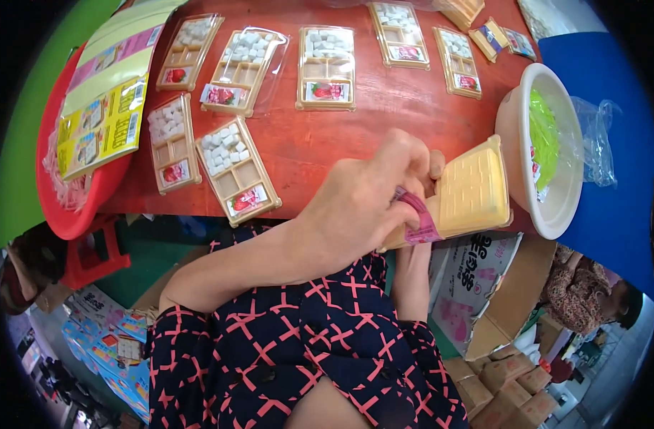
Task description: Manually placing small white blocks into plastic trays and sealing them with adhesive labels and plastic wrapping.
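My left hand (366,196) reaches across from the left, its thumb and fingers pinched on a pink sachet (424,224) at the near left end of a pale yellow plastic tray (473,187). Raised, brick-like blocks cover the tray, which is tilted above the table's near edge. My right hand (436,164) holds this tray from beneath; most of it is hidden, with what looks like its thumb at the left rim. On the table lie several beige compartment trays, such as one (239,168) with white cubes and a strawberry-printed sachet, and another (327,68) farther back.
A white basin (509,143) with green packets stands right of my hands. At left, a red basin (52,189) carries printed card sheets (105,125). Small packets (490,39) lie on the red table (298,154) at far right. Below are an open carton (509,307), a red stool (98,254) and other people.
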A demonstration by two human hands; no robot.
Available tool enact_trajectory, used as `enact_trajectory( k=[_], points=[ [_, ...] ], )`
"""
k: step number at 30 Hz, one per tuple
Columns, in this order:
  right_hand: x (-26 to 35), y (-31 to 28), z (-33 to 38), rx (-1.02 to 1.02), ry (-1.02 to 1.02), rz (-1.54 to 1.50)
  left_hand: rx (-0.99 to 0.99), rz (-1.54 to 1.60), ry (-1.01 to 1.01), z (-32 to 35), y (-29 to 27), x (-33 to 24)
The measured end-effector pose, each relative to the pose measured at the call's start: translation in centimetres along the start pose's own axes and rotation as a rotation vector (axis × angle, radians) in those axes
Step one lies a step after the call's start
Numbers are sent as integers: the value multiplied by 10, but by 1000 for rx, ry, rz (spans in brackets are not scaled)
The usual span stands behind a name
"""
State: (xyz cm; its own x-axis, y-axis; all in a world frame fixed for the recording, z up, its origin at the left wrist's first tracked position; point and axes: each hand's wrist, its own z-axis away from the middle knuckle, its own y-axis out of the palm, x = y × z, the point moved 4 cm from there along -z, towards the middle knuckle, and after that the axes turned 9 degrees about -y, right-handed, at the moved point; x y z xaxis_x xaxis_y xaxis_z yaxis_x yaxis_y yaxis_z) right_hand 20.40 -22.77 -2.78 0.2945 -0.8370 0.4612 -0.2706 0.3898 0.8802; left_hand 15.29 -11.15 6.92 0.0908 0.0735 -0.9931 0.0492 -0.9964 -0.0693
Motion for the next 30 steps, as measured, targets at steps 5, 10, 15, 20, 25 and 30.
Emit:
enact_trajectory(
  k=[5,10,15,20,25,30],
  points=[
    [-16,16,2,-89,-116,-117,-132,-227,230,-2,-3,-5],
    [-4,17,-18,62,-152,-82,-134,-362,235,6,-4,10],
    [0,21,-25,102,-246,357,-128,-265,173,5,-7,8],
    [-1,31,-10,-54,-280,758,-176,-177,-10,5,-14,32],
    [-3,43,-4,48,-281,1295,-140,336,-374,-1,-20,53],
    [8,45,-85,-64,-482,1308,-181,294,-238,-14,-39,66]
  ],
)
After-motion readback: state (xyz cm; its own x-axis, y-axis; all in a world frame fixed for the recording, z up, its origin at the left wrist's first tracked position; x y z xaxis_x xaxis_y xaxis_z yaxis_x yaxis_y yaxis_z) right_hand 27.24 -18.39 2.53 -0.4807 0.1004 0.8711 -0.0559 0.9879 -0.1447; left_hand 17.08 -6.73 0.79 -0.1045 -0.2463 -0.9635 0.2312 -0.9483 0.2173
